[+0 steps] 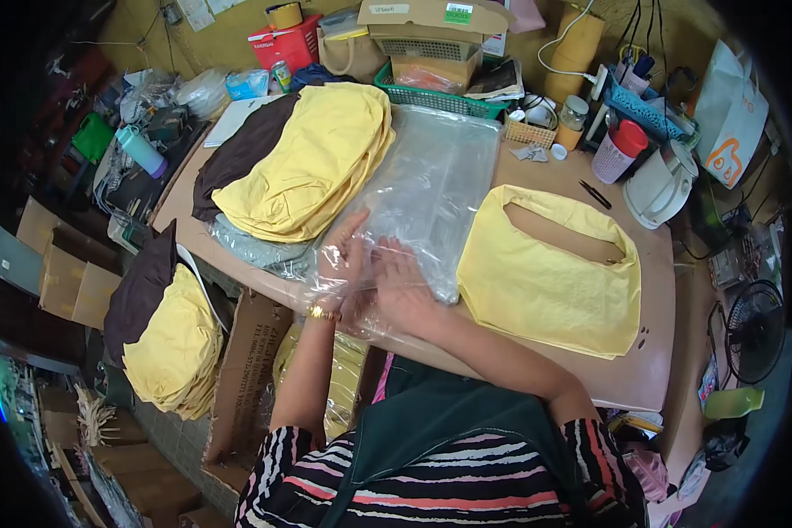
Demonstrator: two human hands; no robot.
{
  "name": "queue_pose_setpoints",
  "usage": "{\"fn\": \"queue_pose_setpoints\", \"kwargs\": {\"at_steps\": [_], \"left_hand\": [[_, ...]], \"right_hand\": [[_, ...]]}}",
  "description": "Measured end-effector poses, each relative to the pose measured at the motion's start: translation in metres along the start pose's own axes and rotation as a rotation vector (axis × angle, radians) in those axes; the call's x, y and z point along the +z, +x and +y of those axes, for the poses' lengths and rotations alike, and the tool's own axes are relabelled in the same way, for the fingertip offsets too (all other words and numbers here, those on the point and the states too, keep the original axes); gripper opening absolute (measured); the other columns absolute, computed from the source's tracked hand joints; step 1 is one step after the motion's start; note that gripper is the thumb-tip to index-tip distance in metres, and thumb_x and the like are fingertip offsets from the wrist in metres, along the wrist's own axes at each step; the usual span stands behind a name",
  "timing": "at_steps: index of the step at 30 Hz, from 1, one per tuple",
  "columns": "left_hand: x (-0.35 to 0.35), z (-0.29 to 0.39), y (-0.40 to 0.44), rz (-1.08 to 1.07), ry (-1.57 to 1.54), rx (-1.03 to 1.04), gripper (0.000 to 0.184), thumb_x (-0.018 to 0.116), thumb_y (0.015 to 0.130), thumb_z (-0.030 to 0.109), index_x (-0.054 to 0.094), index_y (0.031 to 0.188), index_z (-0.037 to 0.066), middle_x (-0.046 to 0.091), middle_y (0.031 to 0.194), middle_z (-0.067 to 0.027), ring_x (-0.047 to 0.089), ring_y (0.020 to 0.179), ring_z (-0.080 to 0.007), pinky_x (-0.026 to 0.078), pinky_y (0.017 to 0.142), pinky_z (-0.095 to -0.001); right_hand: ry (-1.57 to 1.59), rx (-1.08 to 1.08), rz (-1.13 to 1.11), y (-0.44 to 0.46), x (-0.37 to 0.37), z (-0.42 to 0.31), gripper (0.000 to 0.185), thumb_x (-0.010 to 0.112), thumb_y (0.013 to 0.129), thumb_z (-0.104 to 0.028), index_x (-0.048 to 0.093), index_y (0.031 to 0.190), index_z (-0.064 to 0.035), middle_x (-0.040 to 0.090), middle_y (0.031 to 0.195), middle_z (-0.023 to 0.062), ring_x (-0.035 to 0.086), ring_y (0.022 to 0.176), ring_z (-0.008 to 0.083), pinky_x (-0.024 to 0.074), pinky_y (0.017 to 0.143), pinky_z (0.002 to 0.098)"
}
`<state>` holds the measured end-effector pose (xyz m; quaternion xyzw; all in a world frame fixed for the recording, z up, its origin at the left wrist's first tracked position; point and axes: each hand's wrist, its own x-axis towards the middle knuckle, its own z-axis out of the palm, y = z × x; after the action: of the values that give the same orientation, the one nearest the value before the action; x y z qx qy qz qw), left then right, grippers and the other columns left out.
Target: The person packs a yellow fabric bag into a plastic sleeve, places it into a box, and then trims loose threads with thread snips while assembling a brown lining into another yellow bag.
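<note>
My left hand (345,260), with a gold bracelet at the wrist, is covered by a clear plastic bag (361,308), and its fingers point away from me. Beside it, my right hand (403,277) lies with fingers stretched over the clear film. Both rest at the near end of a stack of clear plastic bags (440,167). To the right, a yellow cloth bag (550,304) lies flat with its handle opening upward. On the left is a pile of folded yellow cloth bags (312,163) with dark brown cloth (238,158) along one side.
Another yellow and brown pile (172,339) sits left of the table, by an open cardboard box (251,378) holding wrapped yellow items. Along the back stand a green basket (440,101), a jar (574,114), a red-topped cup (625,145) and a kettle (664,185). Black tweezers (595,194) lie nearby.
</note>
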<state>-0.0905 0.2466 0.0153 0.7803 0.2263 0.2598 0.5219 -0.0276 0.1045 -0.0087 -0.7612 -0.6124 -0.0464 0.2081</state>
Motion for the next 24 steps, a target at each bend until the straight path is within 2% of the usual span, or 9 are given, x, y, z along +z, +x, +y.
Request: {"fn": "queue_pose_setpoints", "kwargs": {"at_steps": [3, 5, 7, 9, 11, 14, 21, 23, 24], "left_hand": [[-0.003, -0.003, -0.011, -0.029, 0.448, 0.390, 0.063, 0.067, 0.081, 0.015, 0.042, 0.137, 0.000, 0.049, 0.136, -0.0250, 0.047, 0.127, -0.0386, 0.042, 0.102, -0.0400], [-0.005, -0.012, -0.017, 0.003, 0.507, 0.261, 0.054, 0.066, 0.080, 0.013, 0.051, 0.130, 0.000, 0.052, 0.131, -0.0236, 0.047, 0.127, -0.0390, 0.042, 0.102, -0.0409], [-0.009, -0.013, -0.025, -0.004, 0.642, 0.208, 0.044, 0.065, 0.082, 0.014, 0.057, 0.123, 0.000, 0.056, 0.127, -0.0224, 0.052, 0.122, -0.0368, 0.045, 0.098, -0.0419], [-0.008, -0.013, -0.027, 0.132, 0.117, -0.019, 0.036, 0.065, 0.085, 0.015, 0.061, 0.117, 0.000, 0.060, 0.123, -0.0205, 0.061, 0.109, -0.0328, 0.049, 0.090, -0.0380], [0.003, -0.025, -0.022, 0.233, -0.023, 0.147, 0.032, 0.059, 0.090, 0.015, 0.061, 0.118, 0.000, 0.061, 0.122, -0.0193, 0.064, 0.095, -0.0284, 0.051, 0.082, -0.0318], [0.003, -0.036, -0.038, 0.204, 0.435, 0.254, 0.033, 0.055, 0.090, 0.011, 0.060, 0.121, 0.000, 0.060, 0.125, -0.0180, 0.064, 0.092, -0.0274, 0.051, 0.080, -0.0310], [0.022, -0.052, -0.118, 0.149, 0.791, 0.258, 0.044, 0.047, 0.094, 0.006, 0.042, 0.137, 0.003, 0.053, 0.133, -0.0174, 0.057, 0.110, -0.0289, 0.047, 0.094, -0.0385], [0.029, -0.061, -0.119, 0.260, -0.982, -0.393, 0.039, 0.044, 0.098, 0.013, 0.041, 0.135, 0.003, 0.047, 0.138, -0.0146, 0.050, 0.122, -0.0292, 0.044, 0.099, -0.0399], [0.033, -0.030, -0.115, 0.304, -0.968, -0.395, 0.035, 0.044, 0.099, 0.017, 0.043, 0.131, 0.003, 0.045, 0.140, -0.0133, 0.043, 0.129, -0.0288, 0.041, 0.104, -0.0408]], "right_hand": [[-0.040, 0.094, 0.081, 0.016, 0.004, 0.013, 0.062, 0.051, 0.086, -0.009, 0.027, 0.140, 0.0120, 0.024, 0.146, 0.0361, 0.023, 0.139, 0.0448, 0.0212, 0.115, 0.0458], [0.585, 0.043, 0.236, 0.022, 0.011, 0.014, 0.076, 0.051, 0.082, -0.005, 0.012, 0.145, 0.0096, 0.019, 0.148, 0.0357, 0.022, 0.139, 0.0471, 0.0187, 0.115, 0.0522], [0.582, 0.010, 0.221, 0.027, 0.023, 0.013, 0.079, 0.052, 0.083, -0.009, 0.009, 0.146, 0.0081, 0.019, 0.149, 0.0346, 0.020, 0.140, 0.0464, 0.0165, 0.115, 0.0538], [0.579, -0.021, 0.210, 0.030, 0.022, 0.012, 0.081, 0.052, 0.083, -0.012, 0.006, 0.147, 0.0067, 0.018, 0.149, 0.0334, 0.018, 0.141, 0.0457, 0.0143, 0.115, 0.0553], [0.096, 0.160, -0.035, 0.033, 0.000, 0.007, 0.076, 0.050, 0.091, -0.025, 0.010, 0.147, 0.0077, 0.017, 0.151, 0.0304, 0.014, 0.143, 0.0418, 0.0114, 0.114, 0.0572], [0.058, 0.237, -0.043, 0.042, 0.026, 0.017, 0.084, 0.051, 0.088, -0.040, 0.015, 0.147, 0.0074, 0.021, 0.152, 0.0275, 0.014, 0.143, 0.0416, 0.0104, 0.114, 0.0590], [-0.206, 0.009, 0.098, 0.039, 0.040, 0.029, 0.082, 0.046, 0.089, -0.049, 0.021, 0.148, 0.0024, 0.024, 0.152, 0.0226, 0.015, 0.142, 0.0436, 0.0099, 0.111, 0.0625], [-0.062, 0.046, 0.082, 0.038, 0.035, 0.021, 0.081, 0.047, 0.088, -0.051, 0.022, 0.149, -0.0029, 0.022, 0.153, 0.0226, 0.015, 0.142, 0.0441, 0.0084, 0.110, 0.0656], [-0.029, 0.093, -0.047, 0.039, 0.025, 0.015, 0.086, 0.049, 0.084, -0.053, 0.022, 0.149, -0.0026, 0.019, 0.154, 0.0232, 0.012, 0.143, 0.0434, 0.0051, 0.109, 0.0664]]}}
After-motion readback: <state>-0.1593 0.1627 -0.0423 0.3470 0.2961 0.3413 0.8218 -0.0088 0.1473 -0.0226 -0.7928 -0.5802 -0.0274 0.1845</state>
